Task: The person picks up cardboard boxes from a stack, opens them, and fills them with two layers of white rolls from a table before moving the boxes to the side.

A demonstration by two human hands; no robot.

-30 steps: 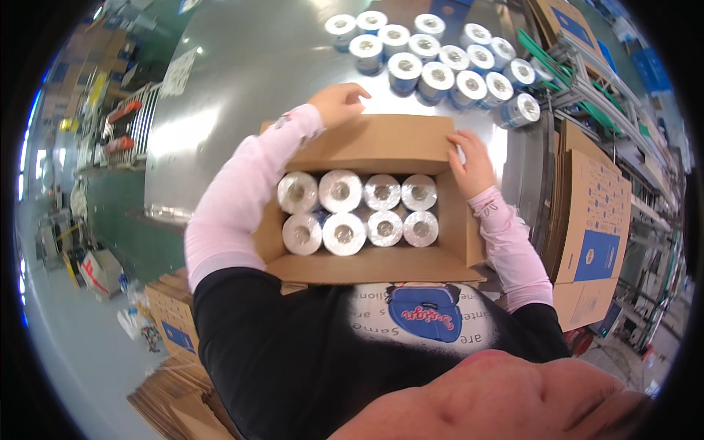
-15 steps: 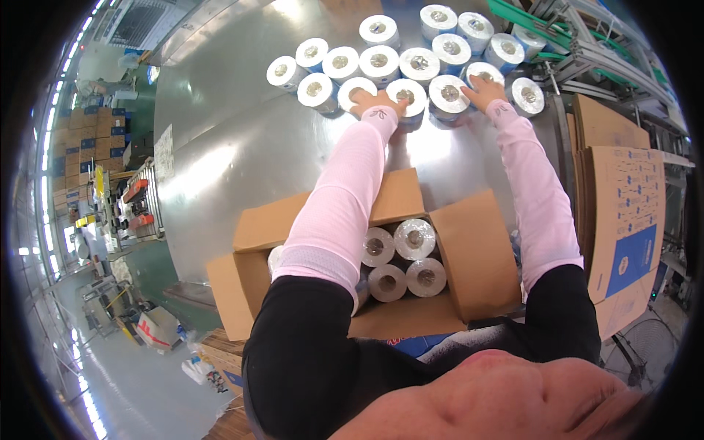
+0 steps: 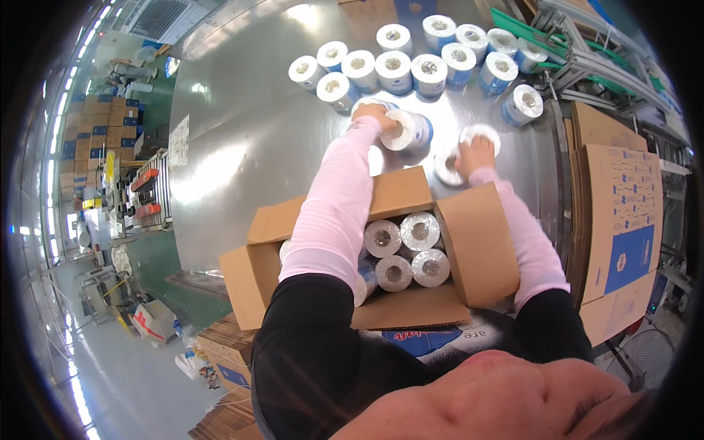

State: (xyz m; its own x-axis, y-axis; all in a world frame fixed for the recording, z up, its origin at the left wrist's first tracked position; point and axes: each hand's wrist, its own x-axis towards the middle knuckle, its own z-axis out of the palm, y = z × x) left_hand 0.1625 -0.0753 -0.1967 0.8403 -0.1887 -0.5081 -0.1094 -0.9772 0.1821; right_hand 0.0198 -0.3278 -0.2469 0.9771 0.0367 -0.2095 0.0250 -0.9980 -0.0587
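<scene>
My left hand [image 3: 373,116] is closed around two white wrapped rolls. One of these, a roll with a blue-printed side [image 3: 403,132], tilts toward me; the other is mostly hidden behind my fingers. On the right, my right hand [image 3: 478,155] grips another pair, a nearer roll [image 3: 446,168] and a farther roll [image 3: 481,135]. Just in front of my body stands an open carton [image 3: 480,246], its flaps spread, with several rolls [image 3: 393,273] upright inside. My left forearm covers part of the carton.
Several more wrapped rolls [image 3: 394,71] stand grouped on the metal table [image 3: 242,147] beyond my hands. One roll [image 3: 523,105] stands apart at the right. Flattened cartons [image 3: 620,220] lean along the right edge, below a metal frame with green rails [image 3: 565,48].
Both hands have pulled back from the group toward the carton, each drawing two rolls along. The rolls in my hands now tilt, and the view has shifted slightly.
</scene>
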